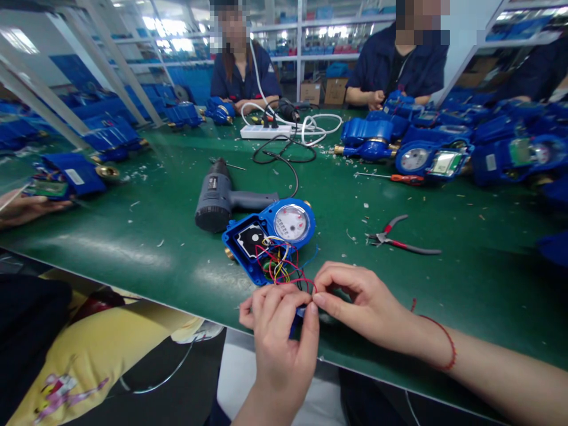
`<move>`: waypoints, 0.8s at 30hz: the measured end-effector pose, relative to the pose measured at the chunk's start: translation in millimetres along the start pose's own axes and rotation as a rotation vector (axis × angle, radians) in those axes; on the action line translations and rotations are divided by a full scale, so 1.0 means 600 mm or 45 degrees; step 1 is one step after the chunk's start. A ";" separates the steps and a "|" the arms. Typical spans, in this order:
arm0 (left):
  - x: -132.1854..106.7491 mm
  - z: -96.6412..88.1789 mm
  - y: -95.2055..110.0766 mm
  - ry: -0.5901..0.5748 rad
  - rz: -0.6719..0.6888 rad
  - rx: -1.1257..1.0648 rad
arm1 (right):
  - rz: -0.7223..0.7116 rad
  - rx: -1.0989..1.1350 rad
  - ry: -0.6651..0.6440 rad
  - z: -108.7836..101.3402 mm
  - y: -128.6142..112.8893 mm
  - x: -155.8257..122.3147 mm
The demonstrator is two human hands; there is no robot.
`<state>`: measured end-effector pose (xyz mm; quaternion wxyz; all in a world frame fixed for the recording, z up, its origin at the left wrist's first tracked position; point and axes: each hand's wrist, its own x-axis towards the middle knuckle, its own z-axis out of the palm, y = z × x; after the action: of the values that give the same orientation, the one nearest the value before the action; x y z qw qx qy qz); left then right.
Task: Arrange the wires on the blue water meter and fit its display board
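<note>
Head view: left hand (280, 334) and right hand (361, 300) are pinching closed on wires (284, 269), a meter (290, 223) lying at eleven o'clock.

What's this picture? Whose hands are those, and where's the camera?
The camera sits on someone's head, looking forward and down. The bare left hand and bare right hand in front are that person's own. The right pinches a thin red wire; what the left holds is partly hidden. Just beyond lies an open blue meter with a round white dial and thin coloured wires. The shiny green tabletop also holds a grey gun-shaped tool, red-and-grey pliers, a red-handled screwdriver and a white power strip.
</note>
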<state>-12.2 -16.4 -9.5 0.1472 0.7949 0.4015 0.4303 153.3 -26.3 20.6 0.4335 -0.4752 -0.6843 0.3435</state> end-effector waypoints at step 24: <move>0.006 -0.011 0.001 -0.117 -0.093 -0.099 | -0.064 -0.044 -0.068 -0.005 -0.002 0.005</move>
<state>-16.1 -14.3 -3.4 0.2118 0.7924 0.4062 0.4029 155.5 -23.7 23.5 0.4154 -0.4559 -0.7131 0.3333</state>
